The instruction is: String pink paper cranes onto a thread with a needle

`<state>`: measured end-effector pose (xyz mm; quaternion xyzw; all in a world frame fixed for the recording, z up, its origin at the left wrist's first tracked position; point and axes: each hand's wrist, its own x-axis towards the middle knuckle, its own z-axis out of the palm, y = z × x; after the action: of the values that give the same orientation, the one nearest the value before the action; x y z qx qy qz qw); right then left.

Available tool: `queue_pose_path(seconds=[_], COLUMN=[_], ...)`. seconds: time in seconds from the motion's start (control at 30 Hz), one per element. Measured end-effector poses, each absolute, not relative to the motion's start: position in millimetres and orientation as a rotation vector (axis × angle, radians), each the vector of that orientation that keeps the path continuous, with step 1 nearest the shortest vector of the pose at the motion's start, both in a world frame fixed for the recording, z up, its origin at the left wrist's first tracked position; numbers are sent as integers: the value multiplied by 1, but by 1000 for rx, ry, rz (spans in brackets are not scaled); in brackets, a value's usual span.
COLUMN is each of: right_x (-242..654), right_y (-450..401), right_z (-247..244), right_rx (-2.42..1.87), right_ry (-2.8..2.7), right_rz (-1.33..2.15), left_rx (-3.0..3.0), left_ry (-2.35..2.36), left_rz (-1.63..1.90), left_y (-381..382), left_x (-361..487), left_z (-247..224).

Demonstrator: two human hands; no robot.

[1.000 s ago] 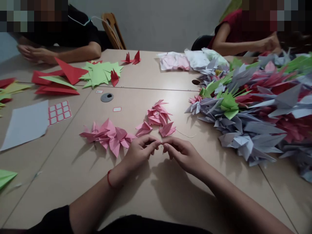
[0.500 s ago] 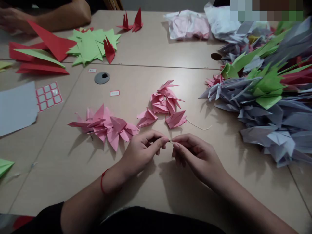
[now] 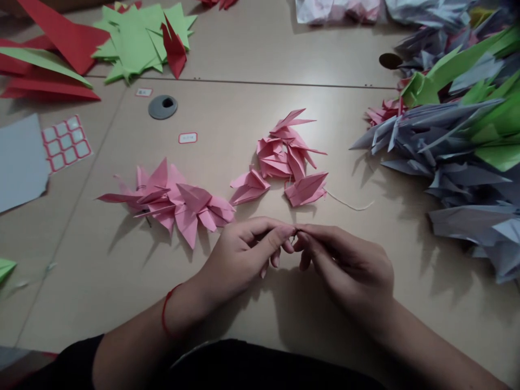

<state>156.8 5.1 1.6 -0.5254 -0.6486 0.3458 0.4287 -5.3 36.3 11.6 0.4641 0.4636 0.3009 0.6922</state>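
My left hand (image 3: 254, 246) is closed in a pinch between thumb and index finger. My right hand (image 3: 343, 260) pinches from the other side, its fingertips nearly touching the left ones. Between them shows a thin dark strand (image 3: 295, 233), thread-like and too small to make out fully. Just beyond my fingers lie folded pink paper cranes: a ring of them (image 3: 284, 151), a single one (image 3: 251, 186) and another (image 3: 306, 189) with a pale string (image 3: 349, 205) trailing right. Left of my hands rests a pink cluster (image 3: 174, 197).
A large heap of grey and green folded paper (image 3: 467, 141) fills the right side. Far left are green paper pieces (image 3: 138, 40), red folded paper (image 3: 60, 32), a label sheet (image 3: 66, 143) and a grey cable cap (image 3: 162, 107). White plastic bags (image 3: 339, 11) lie at the back.
My fingertips have come closer together, the right hand turning more over the strand. The view has tilted downward and closer, so the co-worker's arm at the back left is largely out of frame.
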Motion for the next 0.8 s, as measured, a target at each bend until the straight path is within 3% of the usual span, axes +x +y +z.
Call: queue_pose_path(seconds=[0.23,0.43,0.53,0.63,0.8], right_x=[154,154,154,155,156], right_y=[8,13,15,18,19], right_z=[4,5,3,-2,-12], right_rx=[-1402,-1477,-1501,-1485,-1408], right_ry=[-1534,-1290,-1212,-1252,-1394], right_rz=[939,1153,1202,1248,1273], left_rx=[1350,2307,2510,2613,2614], left_ry=[1133,1089,1273,1459,1535], left_rz=[723,1011,1146,977,394], left_y=[37,41,50,64,94], left_x=[-4,-14,-28,-39,-33], left_z=[12,10,18,26,27])
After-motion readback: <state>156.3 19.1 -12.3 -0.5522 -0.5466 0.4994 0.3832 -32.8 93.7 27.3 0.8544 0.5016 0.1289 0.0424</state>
